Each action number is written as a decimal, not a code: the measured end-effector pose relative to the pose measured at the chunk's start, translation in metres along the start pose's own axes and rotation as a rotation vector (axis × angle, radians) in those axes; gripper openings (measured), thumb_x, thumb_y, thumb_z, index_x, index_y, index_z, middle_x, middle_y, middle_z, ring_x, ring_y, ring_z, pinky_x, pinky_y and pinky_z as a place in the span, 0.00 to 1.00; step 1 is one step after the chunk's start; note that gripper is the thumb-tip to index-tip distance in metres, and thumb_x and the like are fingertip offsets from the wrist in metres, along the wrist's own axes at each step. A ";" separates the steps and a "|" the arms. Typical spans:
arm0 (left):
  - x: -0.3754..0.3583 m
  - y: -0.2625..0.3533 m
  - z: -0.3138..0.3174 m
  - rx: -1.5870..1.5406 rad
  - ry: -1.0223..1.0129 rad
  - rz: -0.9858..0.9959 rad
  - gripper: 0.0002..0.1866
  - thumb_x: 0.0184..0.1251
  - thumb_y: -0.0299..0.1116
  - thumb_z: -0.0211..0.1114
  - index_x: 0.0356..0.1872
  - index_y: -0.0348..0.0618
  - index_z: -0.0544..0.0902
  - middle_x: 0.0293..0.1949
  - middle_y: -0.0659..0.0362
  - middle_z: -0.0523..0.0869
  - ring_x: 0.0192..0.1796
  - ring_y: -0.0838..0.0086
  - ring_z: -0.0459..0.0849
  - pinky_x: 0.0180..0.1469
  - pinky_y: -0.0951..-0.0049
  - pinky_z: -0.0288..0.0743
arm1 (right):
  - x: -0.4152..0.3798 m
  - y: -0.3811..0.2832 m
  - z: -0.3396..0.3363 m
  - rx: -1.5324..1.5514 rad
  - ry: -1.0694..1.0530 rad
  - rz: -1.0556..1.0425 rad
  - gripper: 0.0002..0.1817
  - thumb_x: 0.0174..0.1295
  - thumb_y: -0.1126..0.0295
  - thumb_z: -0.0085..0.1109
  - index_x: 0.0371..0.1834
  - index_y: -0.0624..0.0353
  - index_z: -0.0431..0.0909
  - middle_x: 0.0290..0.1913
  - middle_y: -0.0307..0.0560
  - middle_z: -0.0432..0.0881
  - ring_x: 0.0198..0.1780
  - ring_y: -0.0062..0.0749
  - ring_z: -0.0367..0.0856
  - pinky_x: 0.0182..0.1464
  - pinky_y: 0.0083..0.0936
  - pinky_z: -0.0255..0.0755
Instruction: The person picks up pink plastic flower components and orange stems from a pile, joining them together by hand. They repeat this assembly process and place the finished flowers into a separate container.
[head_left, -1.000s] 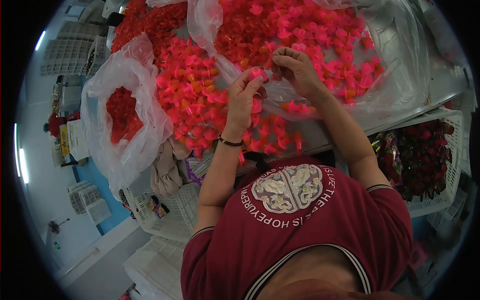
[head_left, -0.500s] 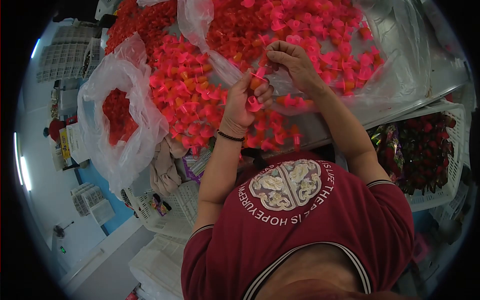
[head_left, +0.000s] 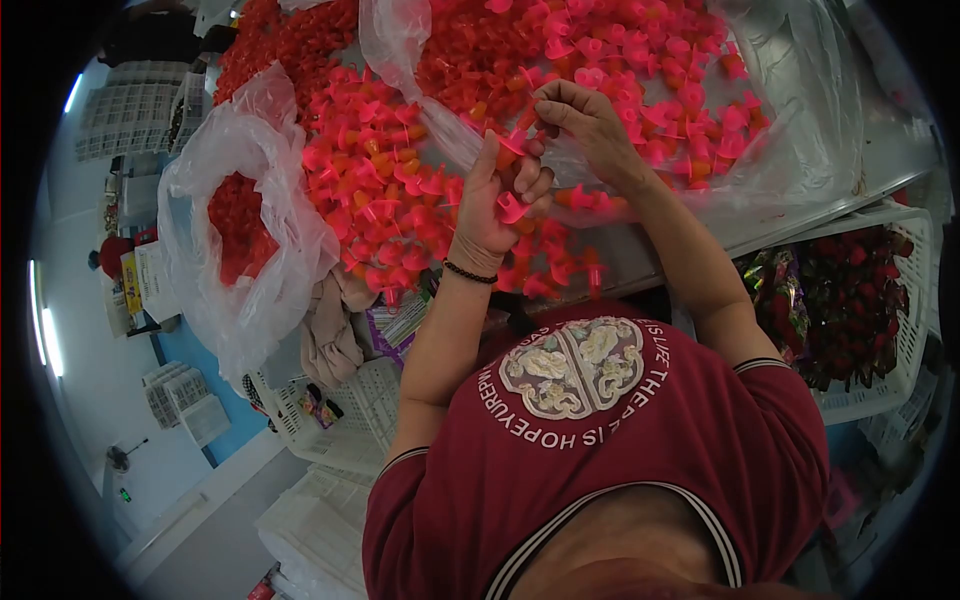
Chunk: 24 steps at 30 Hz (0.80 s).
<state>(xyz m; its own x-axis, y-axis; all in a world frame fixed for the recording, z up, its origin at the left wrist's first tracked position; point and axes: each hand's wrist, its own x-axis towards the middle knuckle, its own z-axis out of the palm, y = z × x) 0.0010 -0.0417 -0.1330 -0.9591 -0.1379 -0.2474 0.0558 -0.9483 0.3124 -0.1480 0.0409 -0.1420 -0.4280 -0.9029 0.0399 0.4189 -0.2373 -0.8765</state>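
Note:
My left hand point(head_left: 497, 205) is closed around bright pink plastic pieces, each with a flared base. One pink piece point(head_left: 512, 145) shows at its fingertips and another pink piece point(head_left: 512, 208) pokes out below the curled fingers. Just to the right, my right hand point(head_left: 590, 125) pinches a small red-orange piece point(head_left: 528, 118) between thumb and forefinger, touching or very near the pink piece in my left hand. Around both hands lie heaps of similar pink pieces point(head_left: 365, 165), some with orange tips. Exactly how the two held pieces meet is too small to tell.
Red pieces point(head_left: 470, 75) are piled at the back of the metal table point(head_left: 735, 235). A clear plastic bag point(head_left: 185, 215) holding red pieces stands at left. Plastic sheeting point(head_left: 820, 120) covers the right side. A white crate point(head_left: 915, 300) of dark red items sits at lower right.
My left hand has shifted slightly, its thumb now more upright, and the pink piece at its fingertips has tilted toward the red-orange piece. My right hand stays nearly in place.

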 end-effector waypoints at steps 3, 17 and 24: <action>0.001 -0.002 0.000 -0.030 -0.040 -0.009 0.29 0.74 0.58 0.42 0.44 0.35 0.73 0.18 0.65 0.65 0.25 0.79 0.64 0.23 0.79 0.58 | 0.000 0.002 0.000 -0.048 0.018 -0.010 0.05 0.68 0.68 0.53 0.39 0.56 0.75 0.31 0.32 0.76 0.34 0.13 0.72 0.39 0.14 0.67; 0.000 -0.001 0.004 0.037 0.069 -0.045 0.33 0.73 0.61 0.37 0.38 0.37 0.74 0.15 0.65 0.62 0.23 0.77 0.63 0.22 0.79 0.56 | 0.001 0.000 -0.004 -0.211 0.020 -0.007 0.05 0.66 0.70 0.54 0.39 0.61 0.74 0.31 0.33 0.74 0.35 0.14 0.73 0.38 0.15 0.68; 0.001 0.000 -0.004 0.066 0.093 -0.114 0.34 0.72 0.63 0.37 0.37 0.38 0.75 0.15 0.65 0.64 0.22 0.76 0.63 0.23 0.77 0.58 | 0.001 -0.005 -0.007 -0.499 -0.076 -0.051 0.07 0.66 0.70 0.54 0.39 0.63 0.74 0.32 0.36 0.75 0.37 0.16 0.73 0.40 0.17 0.68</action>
<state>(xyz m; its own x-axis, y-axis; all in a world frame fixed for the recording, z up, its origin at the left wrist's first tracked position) 0.0014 -0.0432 -0.1365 -0.9282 -0.0588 -0.3675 -0.0735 -0.9390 0.3359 -0.1568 0.0435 -0.1408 -0.3707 -0.9225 0.1075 -0.0430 -0.0985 -0.9942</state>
